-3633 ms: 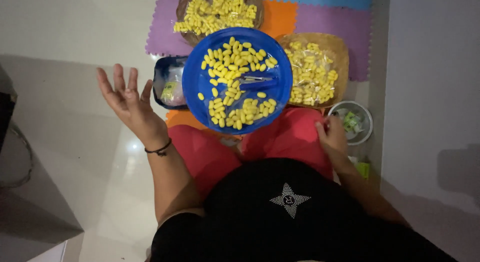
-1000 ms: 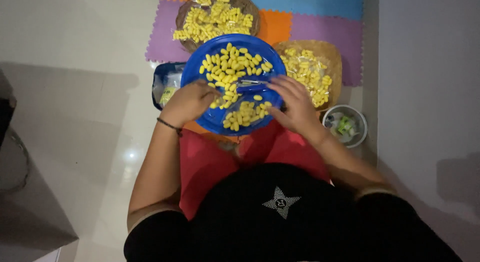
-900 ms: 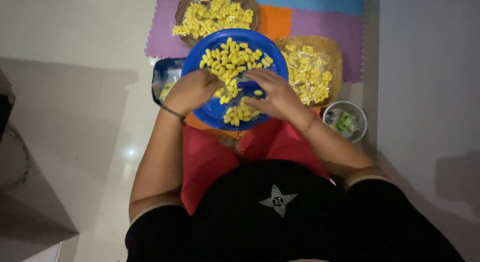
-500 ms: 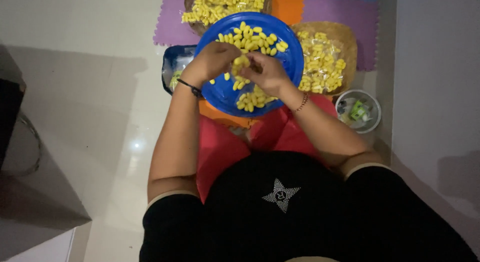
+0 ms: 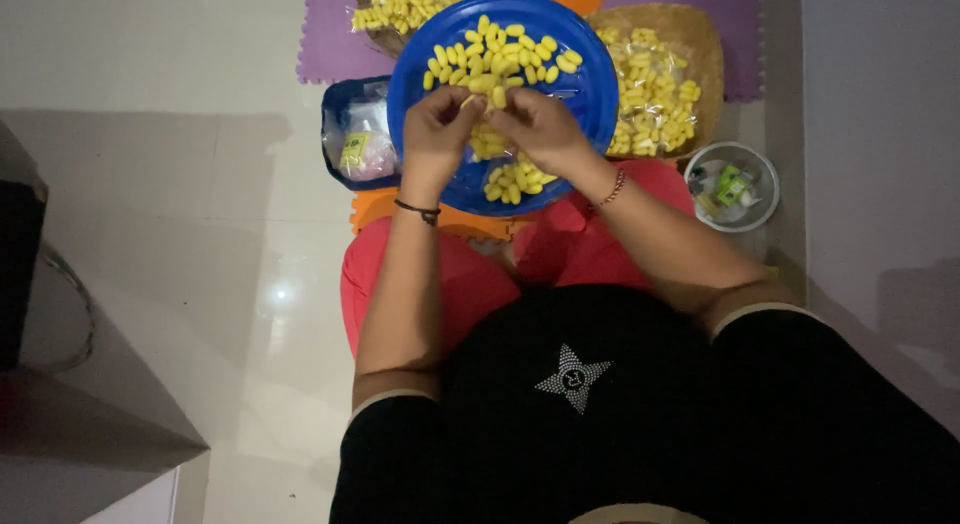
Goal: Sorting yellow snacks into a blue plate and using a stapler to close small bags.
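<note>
A round blue plate (image 5: 590,94) rests on my lap, strewn with several small yellow oval pieces (image 5: 505,54). Both hands meet over the plate's middle. My left hand (image 5: 435,134), with a black band at the wrist, pinches a yellow piece (image 5: 481,84) between its fingertips. My right hand (image 5: 545,129), wearing a thin bracelet, holds another yellow piece (image 5: 498,97) right beside it. The two hands touch at the fingertips. More yellow pieces lie under and below the hands.
Two woven baskets of bagged yellow pieces stand behind the plate, one at top (image 5: 385,14), one at right (image 5: 690,54). A dark blue tray (image 5: 340,134) with packets lies left. A small white bowl (image 5: 735,184) sits right. Foam mats, a wall at right.
Both hands came from apart onto the plate, picked up yellow pieces and lifted them together at its middle. The camera view shifted so the plate sits higher in frame.
</note>
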